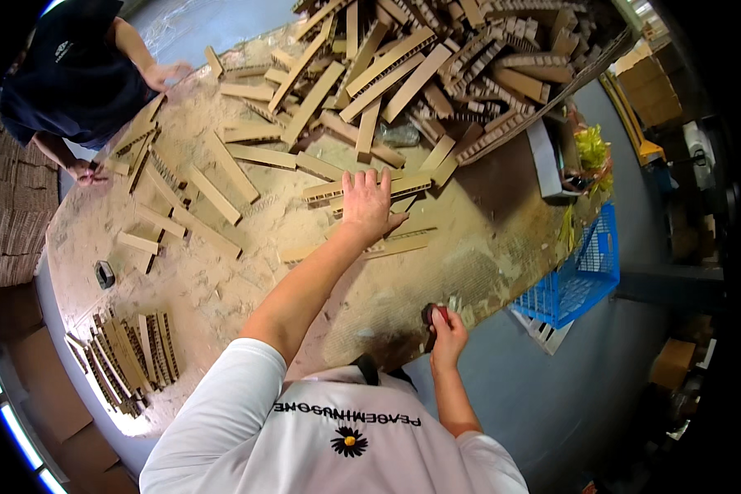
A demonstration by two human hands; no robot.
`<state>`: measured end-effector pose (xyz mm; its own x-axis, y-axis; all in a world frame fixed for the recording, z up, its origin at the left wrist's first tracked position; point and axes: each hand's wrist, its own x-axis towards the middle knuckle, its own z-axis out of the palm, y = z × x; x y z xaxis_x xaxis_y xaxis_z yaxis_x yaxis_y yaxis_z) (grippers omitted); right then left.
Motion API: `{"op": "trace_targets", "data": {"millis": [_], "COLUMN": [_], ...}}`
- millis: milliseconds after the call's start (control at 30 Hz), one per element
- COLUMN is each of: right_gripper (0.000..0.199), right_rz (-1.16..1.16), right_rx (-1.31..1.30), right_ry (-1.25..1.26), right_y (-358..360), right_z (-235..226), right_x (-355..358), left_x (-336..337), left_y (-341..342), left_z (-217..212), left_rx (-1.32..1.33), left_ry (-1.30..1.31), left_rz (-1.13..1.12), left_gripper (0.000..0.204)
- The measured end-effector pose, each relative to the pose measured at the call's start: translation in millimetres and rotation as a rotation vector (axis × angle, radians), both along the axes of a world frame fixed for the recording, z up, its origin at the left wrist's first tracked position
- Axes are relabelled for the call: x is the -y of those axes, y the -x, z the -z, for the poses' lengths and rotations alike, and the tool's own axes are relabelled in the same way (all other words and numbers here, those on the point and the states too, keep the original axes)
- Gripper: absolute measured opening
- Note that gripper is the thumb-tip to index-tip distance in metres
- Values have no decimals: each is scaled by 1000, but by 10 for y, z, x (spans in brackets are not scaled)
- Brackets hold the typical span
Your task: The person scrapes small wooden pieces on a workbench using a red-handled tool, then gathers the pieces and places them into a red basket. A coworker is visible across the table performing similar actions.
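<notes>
Left grip: fingers spread palm-down over cardboard strips, just nearside of the heap. Right grip: closed around a red tool (mostly hidden, type uncertain), farther from the heap. Handling: best pressed flat, edges aligned.

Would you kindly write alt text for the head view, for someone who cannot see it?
A person's left hand lies across cardboard strips on a dusty table; the right hand holds a small red object near the table's edge. A large heap of strips lies beyond, with another person at upper left.
</notes>
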<state>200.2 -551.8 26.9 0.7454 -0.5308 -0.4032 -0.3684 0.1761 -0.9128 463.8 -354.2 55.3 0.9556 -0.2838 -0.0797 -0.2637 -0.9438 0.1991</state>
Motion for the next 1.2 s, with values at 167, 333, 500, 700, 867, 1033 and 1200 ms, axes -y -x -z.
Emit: {"op": "trace_targets", "data": {"millis": [167, 333, 500, 700, 867, 1033, 1200], "right_gripper": [12, 13, 15, 16, 19, 18, 20], "right_rz": [-150, -294, -420, -607, -619, -661, -845], "right_rx": [22, 106, 103, 175, 162, 126, 157], "right_ry": [21, 51, -51, 67, 71, 44, 48], "right_y": [-101, -284, -361, -397, -403, -376, -356], "right_z": [55, -66, -81, -173, -160, -185, -230], "right_x": [-137, -324, -566, -702, -541, -634, -1017], "left_x": [-466, -1397, -1941, -1800, -1865, -1876, -1785], "left_y": [528, 1457, 2162, 2297, 3214, 3514, 3209], "left_z": [125, 114, 147, -242, 4, 245, 176], "left_rx": [26, 62, 164, 249, 142, 197, 188], "left_ry": [42, 78, 27, 152, 61, -1, 31], "left_rz": [-88, -146, -56, -146, -329, -666, -676], "left_gripper": [85, 83, 76, 71, 78, 85, 84]}}
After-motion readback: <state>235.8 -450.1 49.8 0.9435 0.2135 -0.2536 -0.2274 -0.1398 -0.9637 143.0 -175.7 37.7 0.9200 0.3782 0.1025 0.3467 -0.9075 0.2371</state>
